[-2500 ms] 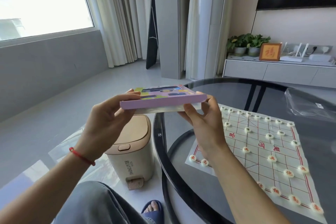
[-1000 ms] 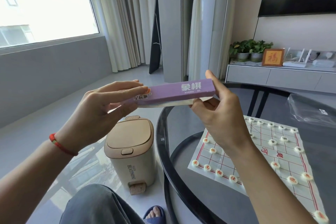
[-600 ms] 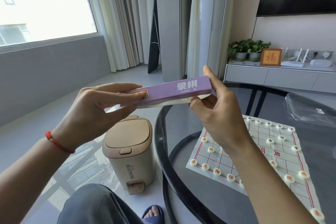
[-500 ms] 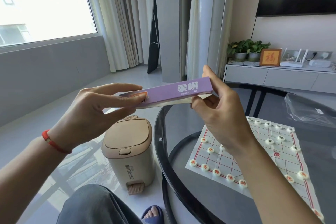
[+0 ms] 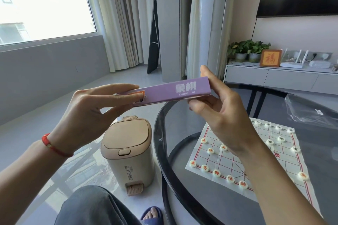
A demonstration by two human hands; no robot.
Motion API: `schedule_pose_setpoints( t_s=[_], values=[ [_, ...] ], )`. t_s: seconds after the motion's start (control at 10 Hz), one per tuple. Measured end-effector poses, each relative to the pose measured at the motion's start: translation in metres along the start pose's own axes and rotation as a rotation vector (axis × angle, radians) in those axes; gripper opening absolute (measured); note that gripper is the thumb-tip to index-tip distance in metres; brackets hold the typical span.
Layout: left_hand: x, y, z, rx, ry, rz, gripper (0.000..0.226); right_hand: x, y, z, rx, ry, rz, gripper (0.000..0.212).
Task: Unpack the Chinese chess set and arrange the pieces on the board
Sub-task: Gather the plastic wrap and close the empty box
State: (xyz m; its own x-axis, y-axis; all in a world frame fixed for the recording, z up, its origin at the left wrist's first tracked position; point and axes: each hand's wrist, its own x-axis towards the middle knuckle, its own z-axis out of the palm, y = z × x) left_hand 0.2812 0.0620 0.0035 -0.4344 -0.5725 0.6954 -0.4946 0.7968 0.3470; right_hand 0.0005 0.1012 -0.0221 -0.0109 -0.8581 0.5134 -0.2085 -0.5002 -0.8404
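A flat purple chess box [image 5: 170, 91] with white lettering is held edge-on in the air between both hands, left of the table. My left hand [image 5: 86, 115] pinches its left end, my right hand [image 5: 221, 111] its right end. On the round glass table lies the white paper board [image 5: 236, 168] with red grid lines. Several white round pieces with red characters, such as the piece [image 5: 230, 178], stand along its near edge. More white pieces with dark characters, like the piece [image 5: 269, 141], stand toward the far side. My right forearm hides part of the board.
A beige pedal bin [image 5: 128, 153] stands on the floor below the box, beside the glass table's dark rim [image 5: 161, 144]. A crumpled clear plastic wrapper [image 5: 311, 113] lies at the table's far right. My knee and a blue slipper [image 5: 151, 215] are at the bottom.
The box was turned from showing its top face to showing its purple side edge. Since then both hands hold it almost still, tilted slightly up to the right.
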Motion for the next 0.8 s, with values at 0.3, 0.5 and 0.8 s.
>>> schedule_pose_setpoints(
  t_s=[0.3,0.5,0.8],
  values=[
    [0.004,-0.008,-0.002,0.110,0.046,0.140,0.040,-0.001,-0.001,0.006,0.014,0.085,-0.072,0.062],
    [0.002,-0.001,0.010,-0.204,0.171,-0.154,0.051,-0.002,0.002,0.005,0.108,0.170,-0.048,0.040],
    [0.003,-0.005,0.064,-1.124,0.166,-0.709,0.048,-0.005,0.038,0.000,0.238,0.147,0.112,0.031]
  ],
)
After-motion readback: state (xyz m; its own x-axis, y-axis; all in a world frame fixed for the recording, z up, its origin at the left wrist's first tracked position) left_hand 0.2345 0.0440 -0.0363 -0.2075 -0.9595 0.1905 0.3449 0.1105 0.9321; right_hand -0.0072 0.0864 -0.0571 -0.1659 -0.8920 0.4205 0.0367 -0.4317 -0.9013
